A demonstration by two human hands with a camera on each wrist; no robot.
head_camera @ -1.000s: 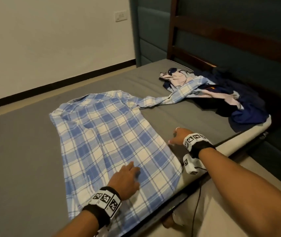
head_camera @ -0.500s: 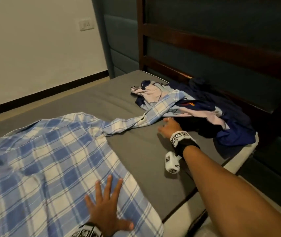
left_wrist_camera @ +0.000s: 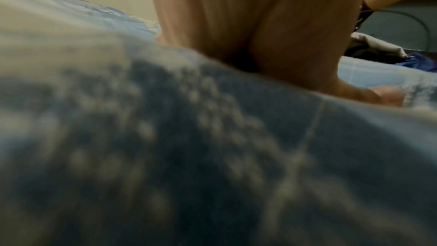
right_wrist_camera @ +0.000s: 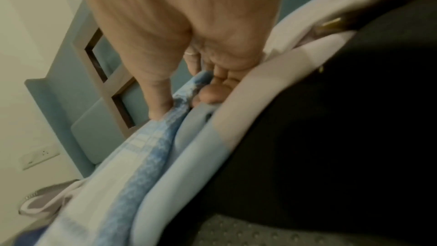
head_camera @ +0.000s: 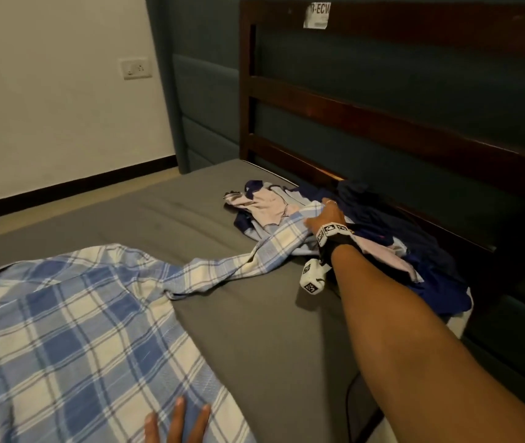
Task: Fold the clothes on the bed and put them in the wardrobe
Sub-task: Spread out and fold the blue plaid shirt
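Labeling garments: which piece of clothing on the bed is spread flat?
The blue-and-white checked shirt, under the left hand. The other clothes lie bunched in a pile by the headboard.

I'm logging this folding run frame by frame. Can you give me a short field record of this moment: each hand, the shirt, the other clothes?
left hand: fingers straight, pressing flat on the plaid shirt
right hand: pinching the end of the shirt's sleeve
plaid shirt: body spread on the grey mattress, sleeve stretched out onto the pile
clothes pile: unfolded, dark blue and pale pink garments against the wooden headboard
wardrobe: not in view
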